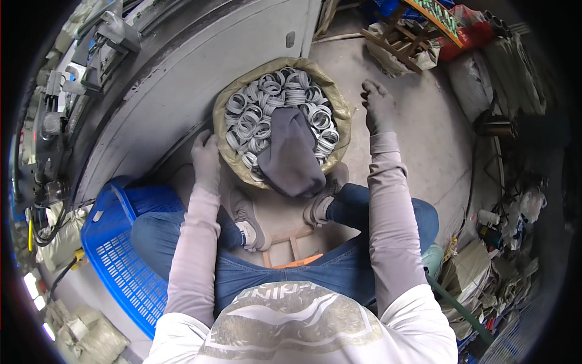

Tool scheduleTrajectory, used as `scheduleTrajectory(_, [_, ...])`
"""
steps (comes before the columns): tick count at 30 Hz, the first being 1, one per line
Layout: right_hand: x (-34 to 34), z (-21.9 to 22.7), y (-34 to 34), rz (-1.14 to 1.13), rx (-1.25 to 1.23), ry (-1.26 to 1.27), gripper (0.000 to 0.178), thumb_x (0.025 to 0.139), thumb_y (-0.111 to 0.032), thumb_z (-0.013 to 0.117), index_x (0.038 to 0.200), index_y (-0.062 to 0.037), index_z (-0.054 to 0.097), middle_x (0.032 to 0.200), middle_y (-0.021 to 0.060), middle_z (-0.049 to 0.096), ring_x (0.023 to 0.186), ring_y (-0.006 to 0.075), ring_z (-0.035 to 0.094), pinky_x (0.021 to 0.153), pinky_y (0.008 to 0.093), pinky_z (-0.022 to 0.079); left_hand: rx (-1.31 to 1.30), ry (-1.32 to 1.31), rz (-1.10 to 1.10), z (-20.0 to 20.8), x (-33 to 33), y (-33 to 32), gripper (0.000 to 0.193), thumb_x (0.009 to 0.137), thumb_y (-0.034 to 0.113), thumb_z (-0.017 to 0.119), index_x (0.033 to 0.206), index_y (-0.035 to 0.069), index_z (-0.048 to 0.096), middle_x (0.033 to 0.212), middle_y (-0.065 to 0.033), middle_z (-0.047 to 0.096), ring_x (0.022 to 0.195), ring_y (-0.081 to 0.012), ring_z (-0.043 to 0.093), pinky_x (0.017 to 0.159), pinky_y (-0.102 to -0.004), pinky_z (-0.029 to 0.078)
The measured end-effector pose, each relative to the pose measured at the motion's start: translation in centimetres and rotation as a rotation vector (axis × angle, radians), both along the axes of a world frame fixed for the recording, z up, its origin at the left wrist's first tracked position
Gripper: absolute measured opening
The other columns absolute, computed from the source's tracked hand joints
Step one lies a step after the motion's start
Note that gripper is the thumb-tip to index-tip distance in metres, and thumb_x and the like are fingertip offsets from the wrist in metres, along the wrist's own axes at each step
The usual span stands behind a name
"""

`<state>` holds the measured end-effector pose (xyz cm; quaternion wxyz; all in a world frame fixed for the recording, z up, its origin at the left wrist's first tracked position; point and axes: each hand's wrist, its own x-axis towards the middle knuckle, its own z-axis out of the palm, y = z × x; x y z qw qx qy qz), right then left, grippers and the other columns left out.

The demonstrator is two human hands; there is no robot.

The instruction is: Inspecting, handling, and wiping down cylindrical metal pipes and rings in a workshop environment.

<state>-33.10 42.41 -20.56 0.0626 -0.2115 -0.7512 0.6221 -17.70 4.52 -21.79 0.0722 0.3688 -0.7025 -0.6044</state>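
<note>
Between my knees stands an open yellowish woven sack [344, 124], its rim rolled outward. Many pale grey rings [295, 95] fill it, several of them bunched in short stacks. A folded dark grey cloth [291, 145] lies over the rings and hangs across the near rim. My left hand [206, 159], in a grey glove, is beside the sack's left rim with its fingers curled in; what they may hold is hidden. To the right of the sack, apart from it, my gloved right hand [379, 106] is raised with curled fingers, and nothing shows in it.
A blue plastic basket [124, 258] is by my left knee. A grey metal panel [200, 70] borders the sack at the far left. Wooden pieces [400, 45] lie at the far right, and piled sacks and scraps [479, 273] line the right side.
</note>
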Motion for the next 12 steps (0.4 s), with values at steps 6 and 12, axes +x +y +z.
scheduleTrajectory(6, [9.9, 6.6, -2.5, 0.325, 0.099, 0.363, 0.028, 0.104, -0.015, 0.063, 0.122, 0.0036, 0.073, 0.106, 0.0109, 0.077, 0.091, 0.018, 0.072, 0.084, 0.0293, 0.058, -0.212, 0.252, -0.554, 14.1, 7.2, 5.5, 0.04, 0.096, 0.006, 0.068, 0.133, -0.007, 0.064, 0.128, -0.0147, 0.07, 0.117, -0.0201, 0.067, 0.104, -0.0293, 0.049])
scheduleTrajectory(12, [23.5, 14.8, -6.6, 0.31, -0.513, 0.058, 0.027, 0.103, -0.013, 0.066, 0.121, 0.0059, 0.071, 0.108, 0.0089, 0.076, 0.098, 0.0148, 0.071, 0.092, 0.0286, 0.057, -0.729, 1.087, -0.788, 35.4, 11.7, 6.8, 0.101, 0.089, 0.055, 0.072, 0.151, -0.015, 0.032, 0.14, -0.0301, 0.06, 0.128, -0.0346, 0.061, 0.115, -0.0452, 0.043])
